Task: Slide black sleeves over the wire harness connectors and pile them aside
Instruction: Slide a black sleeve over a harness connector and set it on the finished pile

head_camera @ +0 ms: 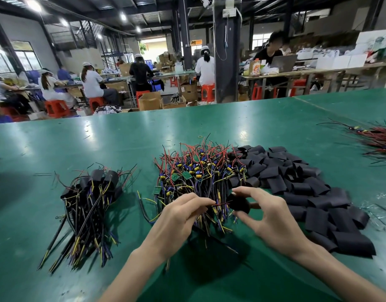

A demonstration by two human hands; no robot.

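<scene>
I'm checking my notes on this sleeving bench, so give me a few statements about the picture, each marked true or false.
1. The right hand holds a black tubular sleeve. True.
2. The left hand pinches thin wires that run toward that sleeve. True.
3. The heap of loose black sleeves lies left of the unsleeved wire harness pile. False: it lies to its right.
4. The already sleeved harnesses sit in a cardboard box. False: they lie directly on the green table, at the left.
</scene>
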